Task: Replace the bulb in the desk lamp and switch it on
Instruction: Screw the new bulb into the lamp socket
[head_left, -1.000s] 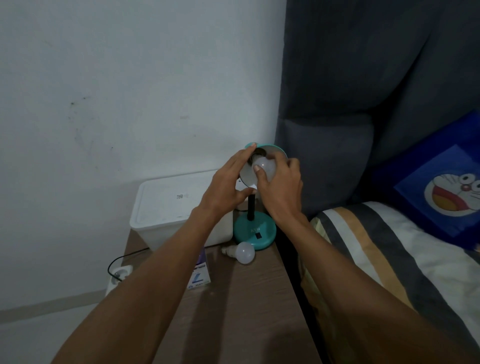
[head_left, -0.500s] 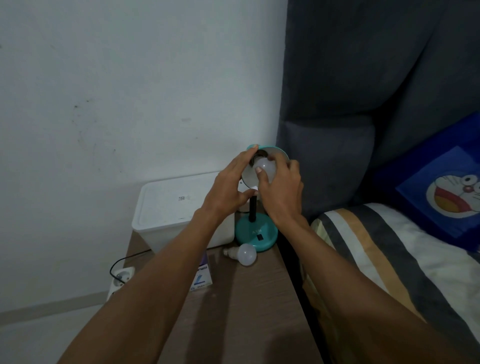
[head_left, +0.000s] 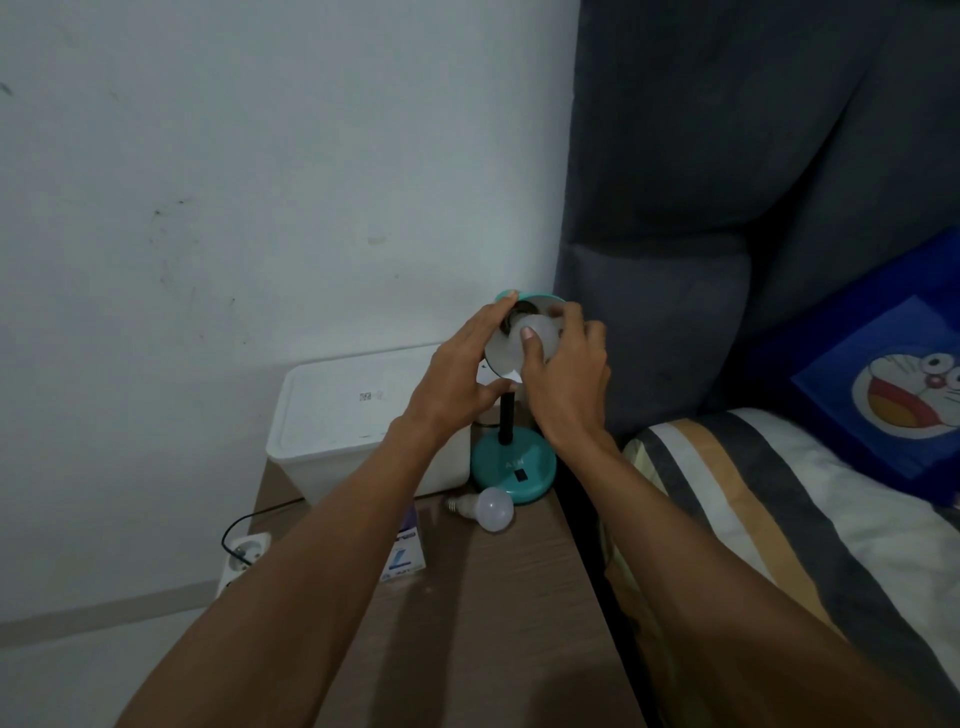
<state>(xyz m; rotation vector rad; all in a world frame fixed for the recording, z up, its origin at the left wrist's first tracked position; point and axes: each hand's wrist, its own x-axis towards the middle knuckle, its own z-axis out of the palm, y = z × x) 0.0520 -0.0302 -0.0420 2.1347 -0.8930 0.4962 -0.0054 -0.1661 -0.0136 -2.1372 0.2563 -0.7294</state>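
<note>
A teal desk lamp stands on its round base (head_left: 514, 470) at the back right of the wooden bedside table (head_left: 493, 623), its shade (head_left: 503, 349) tilted toward me. My left hand (head_left: 460, 379) grips the shade's left rim. My right hand (head_left: 566, 376) is closed around a white bulb (head_left: 543, 332) sitting in the shade at the socket. A second white bulb (head_left: 491, 509) lies loose on the table in front of the lamp base. The lamp is unlit.
A white lidded box (head_left: 358, 415) stands left of the lamp against the wall. A small bulb carton (head_left: 405, 553) lies near my left forearm. A socket strip with a black cord (head_left: 244, 553) sits on the floor. A bed with striped bedding (head_left: 779, 519) and a blue cartoon pillow (head_left: 893, 384) lies right.
My right hand has rotated a little on the bulb in the shade, the fingers shifting round it. My left hand keeps its hold on the shade. The view has shifted slightly.
</note>
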